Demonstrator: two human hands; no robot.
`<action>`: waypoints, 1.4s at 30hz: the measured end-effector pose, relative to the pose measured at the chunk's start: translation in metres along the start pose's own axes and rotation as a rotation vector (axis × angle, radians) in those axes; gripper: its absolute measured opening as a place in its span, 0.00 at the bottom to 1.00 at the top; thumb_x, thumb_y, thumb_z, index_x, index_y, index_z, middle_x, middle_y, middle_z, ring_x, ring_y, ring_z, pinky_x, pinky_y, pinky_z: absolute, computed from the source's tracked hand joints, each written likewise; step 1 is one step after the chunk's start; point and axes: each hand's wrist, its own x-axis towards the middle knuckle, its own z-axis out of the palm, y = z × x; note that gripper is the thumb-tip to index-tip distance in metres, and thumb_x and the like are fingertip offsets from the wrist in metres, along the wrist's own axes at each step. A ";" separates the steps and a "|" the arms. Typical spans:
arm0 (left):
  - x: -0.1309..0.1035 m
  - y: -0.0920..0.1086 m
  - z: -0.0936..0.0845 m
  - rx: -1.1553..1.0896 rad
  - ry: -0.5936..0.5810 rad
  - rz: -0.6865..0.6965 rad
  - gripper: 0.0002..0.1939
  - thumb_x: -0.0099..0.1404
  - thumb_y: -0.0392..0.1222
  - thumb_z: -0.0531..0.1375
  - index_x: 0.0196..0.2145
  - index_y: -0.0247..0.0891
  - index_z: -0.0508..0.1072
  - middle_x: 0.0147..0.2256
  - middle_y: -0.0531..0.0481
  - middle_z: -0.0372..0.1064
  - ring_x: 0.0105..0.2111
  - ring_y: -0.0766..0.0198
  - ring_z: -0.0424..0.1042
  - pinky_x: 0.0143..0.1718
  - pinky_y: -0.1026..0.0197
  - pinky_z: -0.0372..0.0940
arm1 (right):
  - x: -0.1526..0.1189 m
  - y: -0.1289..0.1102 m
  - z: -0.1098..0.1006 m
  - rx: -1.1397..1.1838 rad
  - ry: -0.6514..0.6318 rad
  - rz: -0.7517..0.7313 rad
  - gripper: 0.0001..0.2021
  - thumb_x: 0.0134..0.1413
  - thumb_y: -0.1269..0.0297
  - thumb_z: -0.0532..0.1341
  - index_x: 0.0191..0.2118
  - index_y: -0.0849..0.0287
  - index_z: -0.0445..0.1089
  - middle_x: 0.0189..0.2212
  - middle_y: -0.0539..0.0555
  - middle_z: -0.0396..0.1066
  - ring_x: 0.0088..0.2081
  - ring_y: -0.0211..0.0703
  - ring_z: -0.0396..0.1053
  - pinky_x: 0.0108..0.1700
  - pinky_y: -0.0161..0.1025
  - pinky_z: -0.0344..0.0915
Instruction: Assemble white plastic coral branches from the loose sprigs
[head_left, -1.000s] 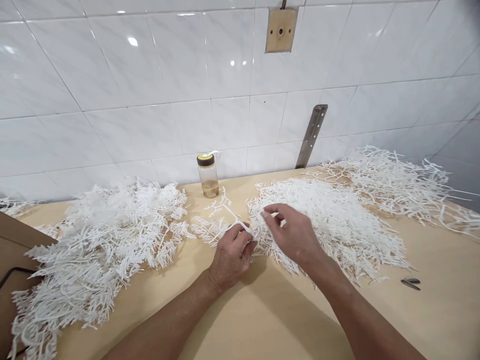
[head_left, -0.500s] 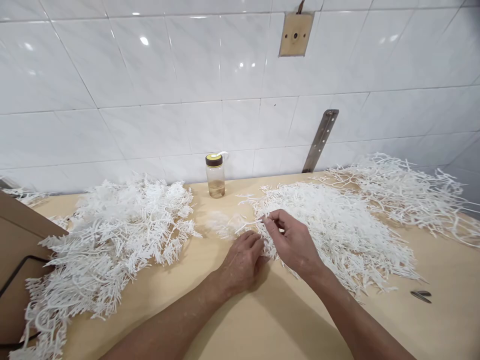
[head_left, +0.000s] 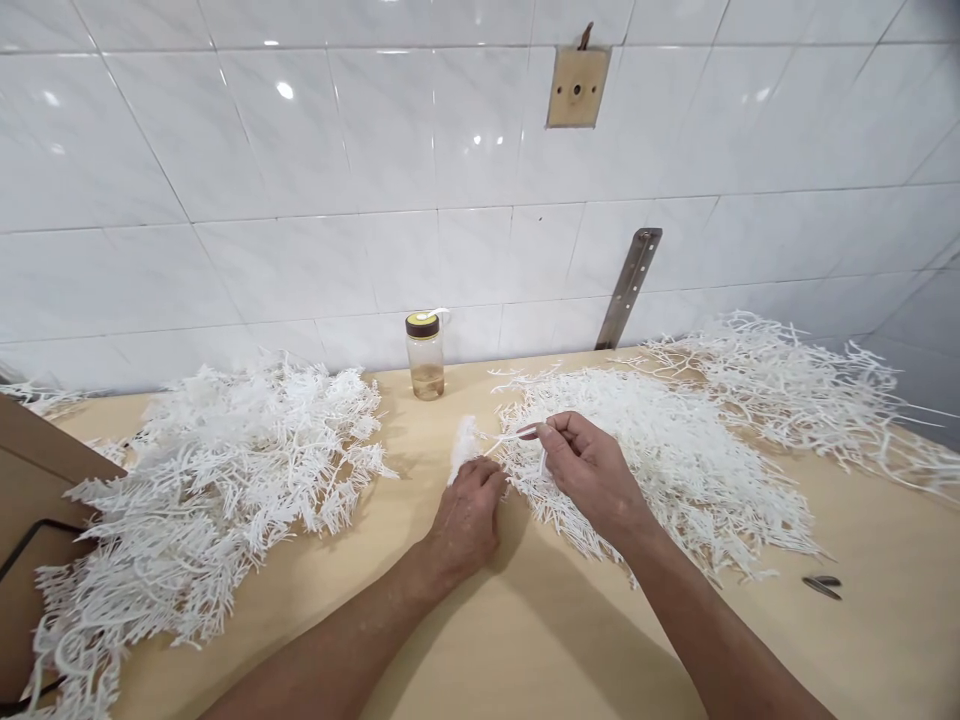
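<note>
Between two heaps of white branched strands, my left hand [head_left: 469, 512] is closed low over the table, its fingertips at the base of a feathery white sprig [head_left: 465, 445]. What exactly its fingers grip is partly hidden. To its right, my right hand [head_left: 589, 470] pinches a thin white strand [head_left: 517, 433] between thumb and forefinger, above the left edge of the right heap [head_left: 675, 460]. The strand points left toward the sprig. The left heap [head_left: 255, 460] lies apart from both hands.
A bottle [head_left: 426, 360] with a dark and yellow lid stands near the tiled wall. Longer white strands [head_left: 795, 390] lie at the back right. Small dark metal clippers [head_left: 823, 586] rest at the right. A brown box [head_left: 45, 520] is at far left, and a metal bracket [head_left: 630, 288] leans by the wall.
The feathery sprig, blurred before, now stands more upright and sharper beside my left hand. My hands have drawn slightly apart. The whole view has shifted a little.
</note>
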 end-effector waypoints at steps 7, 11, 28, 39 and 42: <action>0.007 -0.007 -0.006 -0.265 0.234 -0.366 0.18 0.63 0.25 0.49 0.41 0.39 0.74 0.39 0.46 0.73 0.38 0.62 0.73 0.38 0.61 0.69 | 0.001 0.002 -0.004 -0.309 0.010 -0.077 0.13 0.60 0.53 0.59 0.33 0.57 0.70 0.27 0.51 0.73 0.22 0.35 0.59 0.25 0.35 0.55; 0.010 -0.008 -0.010 -0.304 0.225 -0.518 0.16 0.65 0.29 0.51 0.45 0.40 0.73 0.33 0.50 0.74 0.29 0.64 0.73 0.33 0.62 0.68 | 0.001 0.003 -0.003 -0.400 -0.001 -0.099 0.09 0.60 0.57 0.59 0.34 0.56 0.72 0.28 0.51 0.76 0.27 0.39 0.67 0.30 0.37 0.60; 0.017 -0.002 -0.022 -0.320 0.330 -0.317 0.08 0.63 0.34 0.57 0.36 0.38 0.77 0.32 0.49 0.74 0.25 0.67 0.69 0.28 0.65 0.64 | -0.001 0.006 0.007 0.026 -0.016 0.012 0.12 0.57 0.56 0.63 0.41 0.57 0.71 0.35 0.55 0.78 0.21 0.33 0.61 0.22 0.33 0.55; 0.017 -0.007 -0.017 -0.016 0.120 -0.548 0.11 0.61 0.44 0.62 0.39 0.38 0.70 0.37 0.46 0.73 0.38 0.55 0.72 0.41 0.52 0.68 | 0.001 0.006 0.005 0.129 -0.062 0.124 0.12 0.55 0.56 0.64 0.39 0.58 0.70 0.32 0.54 0.76 0.18 0.29 0.52 0.17 0.31 0.50; 0.016 0.000 -0.019 -0.029 0.108 -0.599 0.12 0.62 0.48 0.61 0.39 0.38 0.68 0.35 0.47 0.71 0.38 0.55 0.72 0.41 0.51 0.68 | 0.000 0.001 0.006 0.205 -0.059 0.105 0.13 0.54 0.55 0.66 0.39 0.59 0.70 0.31 0.53 0.75 0.17 0.29 0.53 0.16 0.31 0.50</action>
